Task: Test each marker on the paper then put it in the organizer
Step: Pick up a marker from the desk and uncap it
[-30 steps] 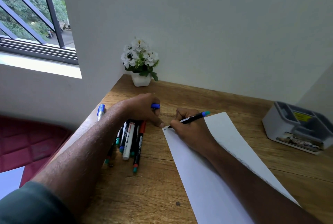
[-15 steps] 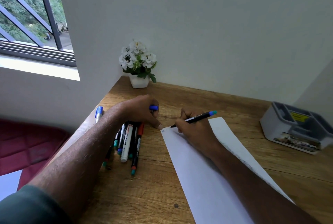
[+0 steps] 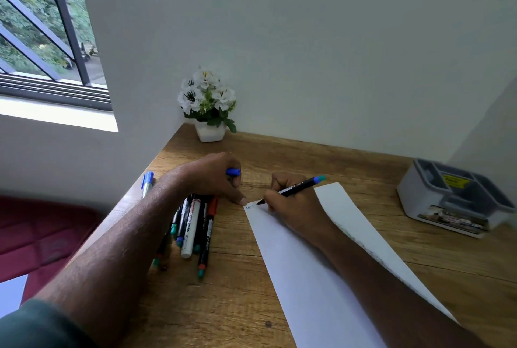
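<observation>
Since the earlier frames, faint blue strokes have appeared at the top left corner of the long white sheet of paper (image 3: pixel 321 277), and the pen tip has crept rightward along that edge.

At far left a barred window sits over a dark red cushion. A lone blue-capped marker (image 3: pixel 147 183) lies at the desk's left edge, and just right of it is a loose bundle of black, white and red markers (image 3: pixel 193 228), untested by the look of it. The left hand (image 3: pixel 212 177) curls round a small blue cap (image 3: pixel 233 171) while its thumb pins the paper's corner. The right hand (image 3: pixel 293 205) grips a black marker with a teal end (image 3: pixel 293 188), tip on the paper: the test stroke is in hand.

Next, I judge, comes recapping, then a reach well to the right to the grey compartmented plastic organizer (image 3: pixel 419 194) by the wall.

A wood-grain desk (image 3: pixel 363 174) fills a white-walled corner, where a white pot of white flowers (image 3: pixel 208 107) stands.
</observation>
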Demonstrator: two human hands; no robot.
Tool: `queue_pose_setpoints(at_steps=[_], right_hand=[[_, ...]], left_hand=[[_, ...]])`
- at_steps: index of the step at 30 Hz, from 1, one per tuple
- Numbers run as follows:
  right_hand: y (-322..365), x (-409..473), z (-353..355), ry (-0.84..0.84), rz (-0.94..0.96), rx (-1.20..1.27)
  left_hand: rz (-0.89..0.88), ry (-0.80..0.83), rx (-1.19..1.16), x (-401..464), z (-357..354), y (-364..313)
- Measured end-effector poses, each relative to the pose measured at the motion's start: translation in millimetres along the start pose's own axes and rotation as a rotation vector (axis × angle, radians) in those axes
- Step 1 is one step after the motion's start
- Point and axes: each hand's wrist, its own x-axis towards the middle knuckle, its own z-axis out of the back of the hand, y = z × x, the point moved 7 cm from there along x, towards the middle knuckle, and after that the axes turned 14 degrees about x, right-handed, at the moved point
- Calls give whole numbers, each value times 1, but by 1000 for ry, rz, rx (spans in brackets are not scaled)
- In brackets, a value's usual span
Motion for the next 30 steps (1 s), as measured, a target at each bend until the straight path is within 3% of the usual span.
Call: queue_pose_setpoints(at_steps=[30], right_hand=[[-6,1,-1,16,-16,-89]], left_hand=[[0,-2,-3,3,-2,3]])
